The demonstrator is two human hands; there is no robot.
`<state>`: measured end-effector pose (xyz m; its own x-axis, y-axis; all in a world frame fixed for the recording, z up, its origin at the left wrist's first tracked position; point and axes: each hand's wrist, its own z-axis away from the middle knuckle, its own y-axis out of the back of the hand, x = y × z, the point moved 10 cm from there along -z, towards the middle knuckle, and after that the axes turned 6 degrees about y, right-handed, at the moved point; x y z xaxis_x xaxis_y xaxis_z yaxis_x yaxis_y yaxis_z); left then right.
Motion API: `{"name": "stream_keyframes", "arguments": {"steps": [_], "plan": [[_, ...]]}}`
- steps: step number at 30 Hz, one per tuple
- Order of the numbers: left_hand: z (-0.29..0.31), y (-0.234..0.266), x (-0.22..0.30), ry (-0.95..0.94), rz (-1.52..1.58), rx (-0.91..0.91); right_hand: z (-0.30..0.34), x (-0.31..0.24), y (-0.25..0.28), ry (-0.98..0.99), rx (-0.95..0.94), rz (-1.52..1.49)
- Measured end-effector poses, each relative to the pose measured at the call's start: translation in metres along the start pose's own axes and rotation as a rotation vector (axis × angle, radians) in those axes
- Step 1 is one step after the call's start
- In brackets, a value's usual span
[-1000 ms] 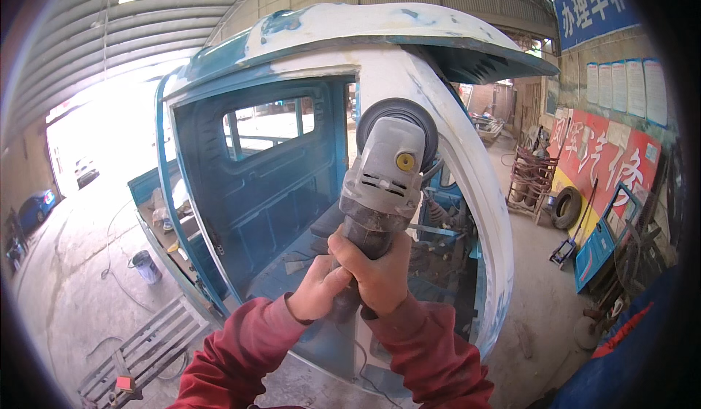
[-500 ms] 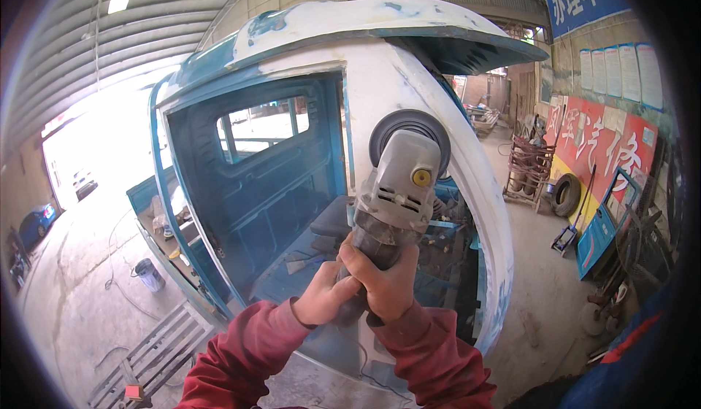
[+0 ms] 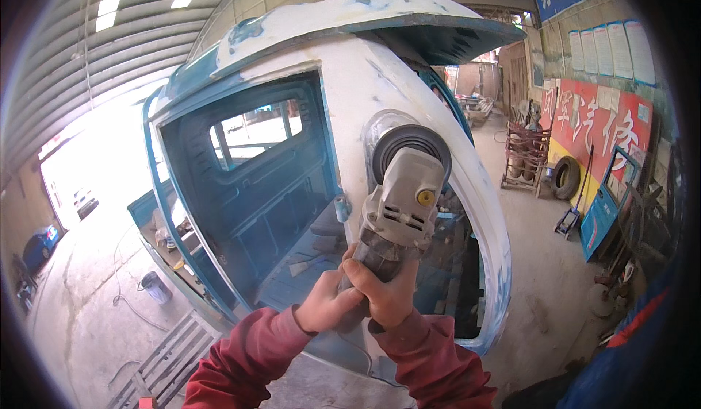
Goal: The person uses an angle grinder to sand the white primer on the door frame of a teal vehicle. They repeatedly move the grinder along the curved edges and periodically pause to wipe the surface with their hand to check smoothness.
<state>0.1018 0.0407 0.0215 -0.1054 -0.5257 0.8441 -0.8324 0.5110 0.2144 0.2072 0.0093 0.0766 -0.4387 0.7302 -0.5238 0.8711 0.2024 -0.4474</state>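
Observation:
Both my hands are closed round the dark body of a grey angle grinder (image 3: pixel 400 194). My left hand (image 3: pixel 325 299) grips it from the left, and my right hand (image 3: pixel 388 292) wraps it from the right with the thumb on top. The grinder's round dark disc (image 3: pixel 410 140) lies at the white front pillar (image 3: pixel 347 106) of a vehicle cab; whether it touches cannot be made out. A greyish rounded patch (image 3: pixel 376 126) shows on the pillar just beyond the disc's upper left rim. Inside the cab, the rear wall (image 3: pixel 270 183) is blue.
A blue-and-white roof visor (image 3: pixel 453 37) juts out above the grinder. To the left are a bucket (image 3: pixel 155 288) and a slatted metal frame (image 3: pixel 171 358). On the right stand a tyre (image 3: pixel 564 178), a floor jack (image 3: pixel 568 223) and a loose blue door (image 3: pixel 606 212).
The cab has shifted left in the view. Against the pillar, the grinder's disc has moved right and slightly down, baring the greyish patch. Both hands keep their grip.

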Motion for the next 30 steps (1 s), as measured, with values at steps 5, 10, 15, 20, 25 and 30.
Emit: {"name": "stream_keyframes", "arguments": {"steps": [5,10,15,20,25,30], "plan": [[0.004,-0.005,-0.009,0.077,-0.054,-0.060,0.009,0.006,0.009,0.022,0.000,0.012],[0.010,-0.014,-0.019,0.232,-0.069,-0.114,0.021,0.018,0.020,0.029,-0.022,0.038],[0.010,-0.022,-0.012,0.210,-0.188,-0.123,0.032,0.021,0.031,0.038,-0.014,0.007],[0.018,-0.028,-0.029,0.367,-0.206,-0.182,0.046,0.027,0.044,0.010,0.079,-0.077],[0.020,-0.035,-0.029,0.324,-0.204,-0.173,0.058,0.030,0.048,0.038,0.020,-0.036],[0.024,-0.044,-0.032,0.335,-0.200,-0.203,0.069,0.030,0.054,0.048,0.004,-0.089]]}}
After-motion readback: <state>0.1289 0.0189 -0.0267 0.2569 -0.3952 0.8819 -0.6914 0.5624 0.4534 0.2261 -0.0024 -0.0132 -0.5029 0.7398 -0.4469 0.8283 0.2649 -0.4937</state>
